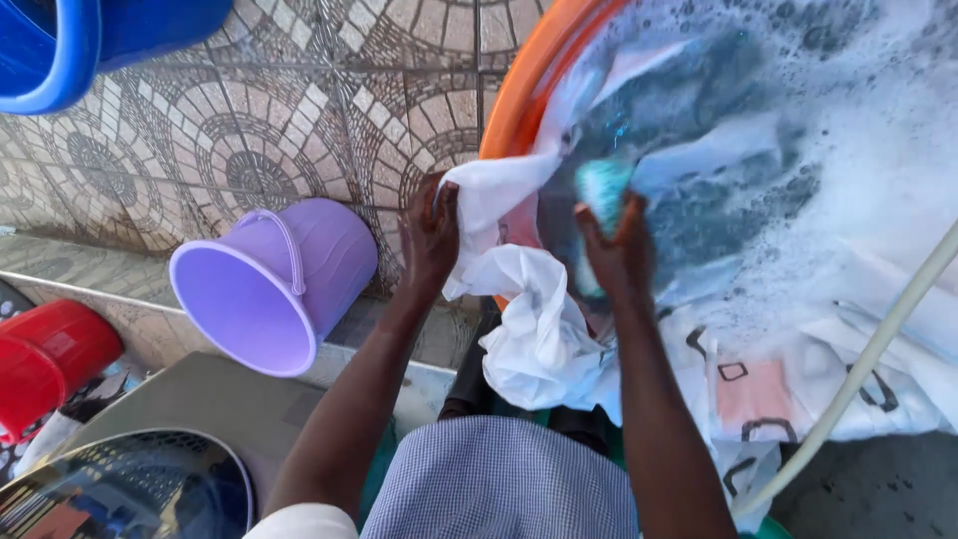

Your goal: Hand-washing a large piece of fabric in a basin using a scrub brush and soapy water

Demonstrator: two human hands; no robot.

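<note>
Near the middle of the frame, the left hand (429,238) is gripping a fold of wet white cloth (529,319) that is hanging over the rim of the orange basin (519,100). Just to its right, the right hand (619,255) is closing around a teal bar of soap (604,190), pressing it against the cloth above the sudsy water (858,150). A purple bucket (274,284) is lying tipped on the patterned tile floor (299,110) at centre left.

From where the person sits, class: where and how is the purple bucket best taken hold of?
By its thin handle, from above. The purple bucket lies on its side, mouth toward the camera, handle arching across the top, clear of the tiles. The left hand is nearest, but it grips the white cloth.
</note>
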